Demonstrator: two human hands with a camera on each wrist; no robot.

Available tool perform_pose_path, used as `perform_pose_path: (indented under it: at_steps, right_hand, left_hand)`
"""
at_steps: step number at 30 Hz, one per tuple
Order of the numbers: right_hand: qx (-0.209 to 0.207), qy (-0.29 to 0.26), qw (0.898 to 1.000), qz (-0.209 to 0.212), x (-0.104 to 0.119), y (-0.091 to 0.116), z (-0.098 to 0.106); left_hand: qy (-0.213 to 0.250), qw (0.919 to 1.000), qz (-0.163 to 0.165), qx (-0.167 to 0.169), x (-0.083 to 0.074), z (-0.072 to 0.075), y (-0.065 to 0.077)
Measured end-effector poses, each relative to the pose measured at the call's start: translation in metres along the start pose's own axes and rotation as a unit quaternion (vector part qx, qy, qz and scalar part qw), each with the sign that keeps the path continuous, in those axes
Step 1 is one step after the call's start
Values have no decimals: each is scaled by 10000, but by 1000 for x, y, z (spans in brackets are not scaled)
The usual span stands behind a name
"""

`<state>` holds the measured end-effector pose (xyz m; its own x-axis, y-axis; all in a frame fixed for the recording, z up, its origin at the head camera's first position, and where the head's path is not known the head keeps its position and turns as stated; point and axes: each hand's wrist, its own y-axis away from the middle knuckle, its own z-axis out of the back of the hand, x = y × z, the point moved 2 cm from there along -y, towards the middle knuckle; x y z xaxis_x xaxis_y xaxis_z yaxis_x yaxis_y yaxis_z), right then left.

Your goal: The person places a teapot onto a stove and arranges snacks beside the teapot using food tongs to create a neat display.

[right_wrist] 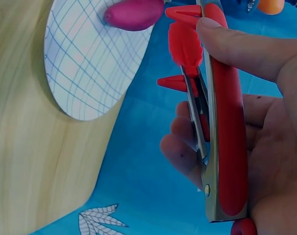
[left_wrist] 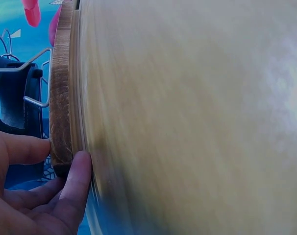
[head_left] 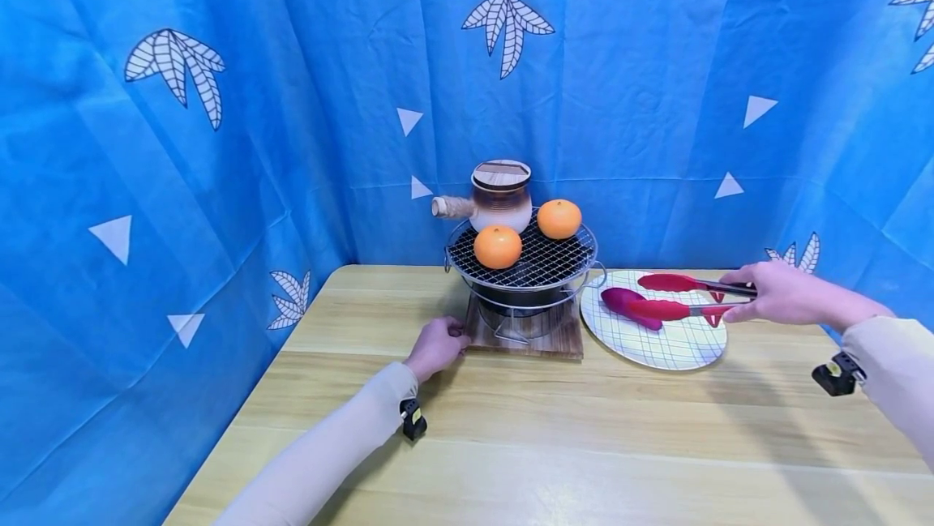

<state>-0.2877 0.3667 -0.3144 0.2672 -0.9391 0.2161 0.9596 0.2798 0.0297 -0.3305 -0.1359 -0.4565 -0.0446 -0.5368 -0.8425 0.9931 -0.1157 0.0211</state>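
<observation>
In the head view my left hand (head_left: pixel 438 346) is at the near left corner of a dark wooden board (head_left: pixel 563 345) under a small grill. Its thumb and fingers pinch the board's edge, as the left wrist view shows. My right hand (head_left: pixel 786 291) holds red-tipped tongs (head_left: pixel 666 310) by their handles, arms spread apart. Below the tongs a purple eggplant (head_left: pixel 614 299) lies on a round plate (head_left: pixel 674 354) with a blue check pattern. The tongs' red heads overlap the eggplant in the head view; in the right wrist view they appear beside it.
On the grill's wire rack (head_left: pixel 543 263) sit two oranges, a front one (head_left: pixel 498 247) and a back one (head_left: pixel 559 220). A lidded pot (head_left: pixel 514 214) with a side handle stands behind them. Blue curtains (head_left: pixel 613 104) hang behind and beside the wooden table (head_left: pixel 525 445).
</observation>
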Motion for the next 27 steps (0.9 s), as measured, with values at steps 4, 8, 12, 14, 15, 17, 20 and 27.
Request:
perform_pose_path:
  at_steps: [4,8,12,14,15,17,20,27]
  right_hand:
    - [83,-100,9999,-73,-2,-1,-4]
    - [198,-174,9995,-165,-5,-3,-8]
    - [297,-196,9992,-207,-8,-6,-12]
    - [318,-186,9991,-191,-9,-7,-13]
    - [315,-183,9992,-191,-10,-7,-14]
    - [312,-170,9992,-185,-11,-8,-15]
    - [301,-182,9992,-193,-11,-10,-18]
    - [342,-169,9992,-102,-13,-16,-22]
  left_hand:
    - [-38,10000,-41,1,1,0,0]
    - [-40,10000,-50,20,1,0,1]
    - [16,10000,-11,30,2,0,1]
    - [28,10000,-16,28,2,0,1]
    - [34,10000,-21,21,2,0,1]
    - [45,10000,-22,6,2,0,1]
    - [29,10000,-13,-6,2,0,0]
    - [49,10000,63,13,0,0,0]
